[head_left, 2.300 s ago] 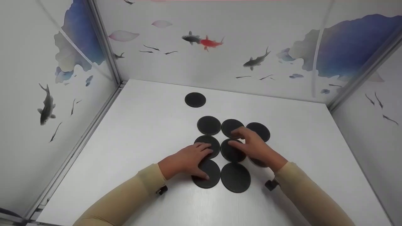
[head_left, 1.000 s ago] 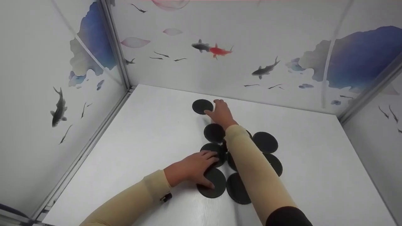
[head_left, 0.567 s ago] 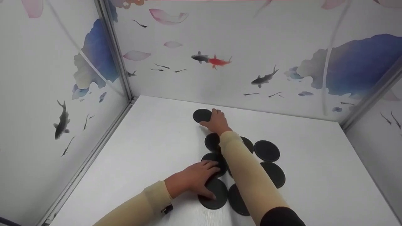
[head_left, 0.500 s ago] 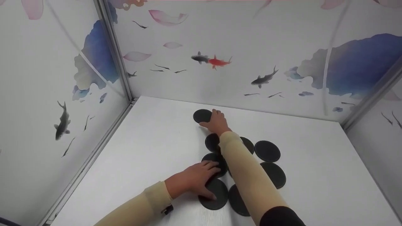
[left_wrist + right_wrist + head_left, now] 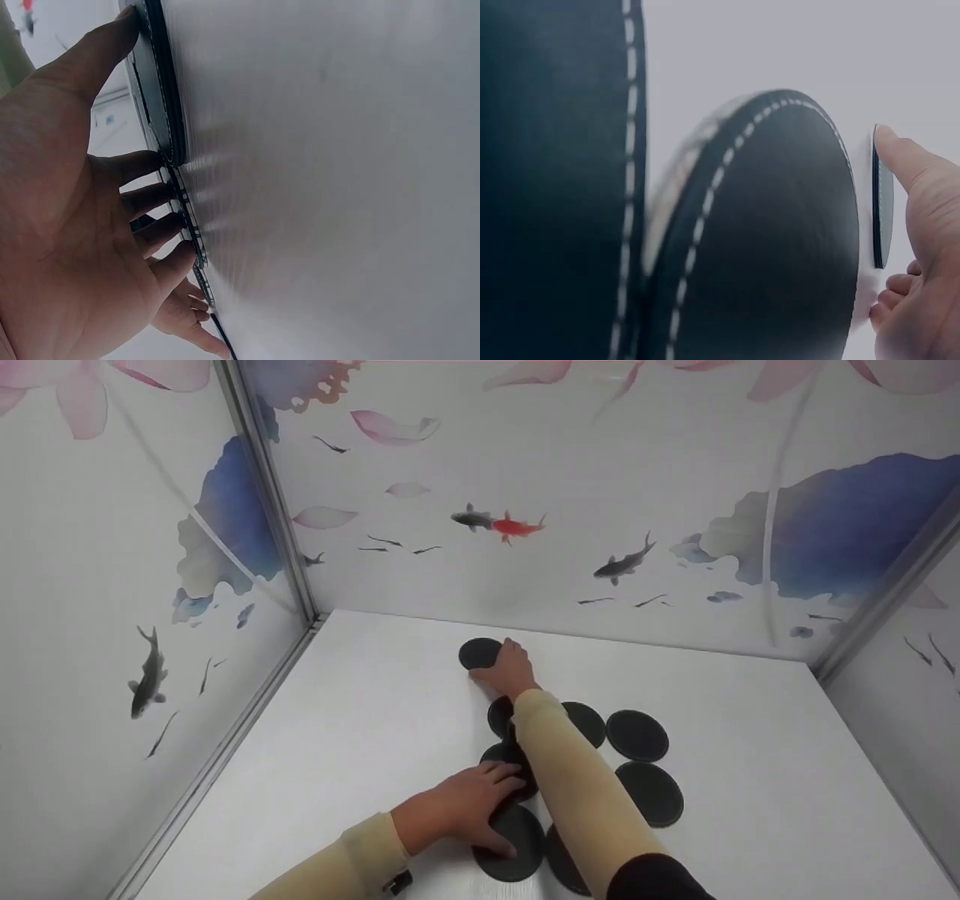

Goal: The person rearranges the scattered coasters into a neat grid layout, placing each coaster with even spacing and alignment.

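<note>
Several flat black round discs with stitched rims lie on a white table (image 5: 360, 750). My right hand (image 5: 501, 660) reaches far over them to a lone disc (image 5: 476, 652) near the back wall. In the right wrist view my right hand (image 5: 904, 225) has its thumb on one edge of that lone disc (image 5: 881, 195), with the other fingers curled at the opposite edge. My left hand (image 5: 501, 810) lies flat, fingers on one near disc (image 5: 517, 757) and thumb on another (image 5: 517, 840). The left wrist view shows my left hand (image 5: 139, 120) pressing those near discs (image 5: 161, 105).
More black discs (image 5: 637, 735) (image 5: 651, 793) lie to the right of my right forearm (image 5: 577, 795), which hides part of the cluster. Painted white walls (image 5: 525, 472) close in the table at the back and on both sides. Bare table lies left (image 5: 300, 780) and right (image 5: 787, 810).
My right hand left the cluster of discs, reached to the far lone disc and closed on its right edge. My left hand stayed on the near discs. The view tilted upward.
</note>
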The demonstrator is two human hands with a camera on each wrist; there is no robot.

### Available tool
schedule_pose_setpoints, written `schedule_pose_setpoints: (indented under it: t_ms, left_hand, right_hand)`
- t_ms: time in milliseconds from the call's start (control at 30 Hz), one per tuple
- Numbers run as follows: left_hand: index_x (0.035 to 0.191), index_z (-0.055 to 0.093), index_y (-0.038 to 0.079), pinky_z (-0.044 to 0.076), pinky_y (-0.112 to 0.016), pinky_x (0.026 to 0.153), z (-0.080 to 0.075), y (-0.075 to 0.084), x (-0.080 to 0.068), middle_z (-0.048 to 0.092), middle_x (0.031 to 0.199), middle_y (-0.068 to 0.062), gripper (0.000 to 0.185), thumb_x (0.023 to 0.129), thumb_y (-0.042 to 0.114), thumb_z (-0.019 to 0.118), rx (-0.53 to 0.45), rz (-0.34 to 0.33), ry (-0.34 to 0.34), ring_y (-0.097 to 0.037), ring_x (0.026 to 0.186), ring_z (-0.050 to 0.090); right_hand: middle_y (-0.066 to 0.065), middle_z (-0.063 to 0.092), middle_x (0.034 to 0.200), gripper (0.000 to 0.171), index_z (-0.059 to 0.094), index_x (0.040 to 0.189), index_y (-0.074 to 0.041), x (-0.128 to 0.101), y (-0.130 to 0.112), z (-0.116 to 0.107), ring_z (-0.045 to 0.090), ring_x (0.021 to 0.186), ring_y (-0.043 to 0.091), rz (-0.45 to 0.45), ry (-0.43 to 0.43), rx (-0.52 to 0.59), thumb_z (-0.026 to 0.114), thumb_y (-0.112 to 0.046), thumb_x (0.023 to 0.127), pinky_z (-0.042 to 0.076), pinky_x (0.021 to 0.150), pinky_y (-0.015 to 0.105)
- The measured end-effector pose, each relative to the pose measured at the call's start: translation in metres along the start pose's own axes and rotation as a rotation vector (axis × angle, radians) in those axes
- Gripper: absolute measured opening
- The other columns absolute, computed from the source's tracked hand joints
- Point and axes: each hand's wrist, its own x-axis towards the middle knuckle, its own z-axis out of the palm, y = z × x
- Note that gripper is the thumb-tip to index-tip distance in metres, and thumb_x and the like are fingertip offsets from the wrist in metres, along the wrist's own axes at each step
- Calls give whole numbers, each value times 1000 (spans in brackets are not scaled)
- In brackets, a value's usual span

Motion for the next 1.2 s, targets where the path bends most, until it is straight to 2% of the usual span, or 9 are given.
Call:
schedule_pose_setpoints:
  t_ms: [400, 733, 867, 1133, 1200]
  left_hand:
    - [166, 50, 21, 37, -39, 128, 1, -1, 1, 40, 175, 0, 101, 87, 76, 81, 26, 2, 6, -24, 161, 36]
    - [167, 48, 22, 37, -40, 128, 0, -1, 1, 39, 176, 1, 101, 87, 76, 81, 7, 8, 3, -23, 161, 36]
    - [167, 48, 23, 37, -41, 128, -1, -2, 2, 38, 176, 2, 102, 87, 77, 80, 6, 10, 6, -23, 161, 35]
    - [167, 48, 23, 38, -41, 128, 1, -3, 4, 37, 176, 1, 101, 87, 77, 80, -11, 13, -4, -24, 162, 35]
    - [167, 48, 23, 38, -41, 128, 3, -4, 5, 38, 176, 1, 101, 87, 77, 80, -11, 16, -3, -24, 162, 35]
  right_hand:
    - [33, 45, 163, 113, 32, 166, 12, 17, 4, 20, 44, 153, 47, -38, 69, -23, 86, -54, 92, 37, 128, 54]
    - [31, 50, 158, 106, 37, 164, 11, 14, 0, 15, 47, 150, 47, -41, 88, -7, 85, -51, 93, 38, 127, 56]
    - [31, 50, 158, 101, 37, 164, 12, 9, -5, 12, 45, 150, 46, -51, 88, -42, 81, -49, 96, 37, 127, 54]
    - [35, 50, 154, 90, 39, 159, 17, -36, -38, -17, 46, 149, 49, -50, 123, -19, 83, -30, 97, 38, 127, 54]
    - [34, 48, 157, 92, 37, 161, 16, -26, -30, -11, 44, 151, 47, -47, 96, -33, 82, -33, 97, 37, 128, 52]
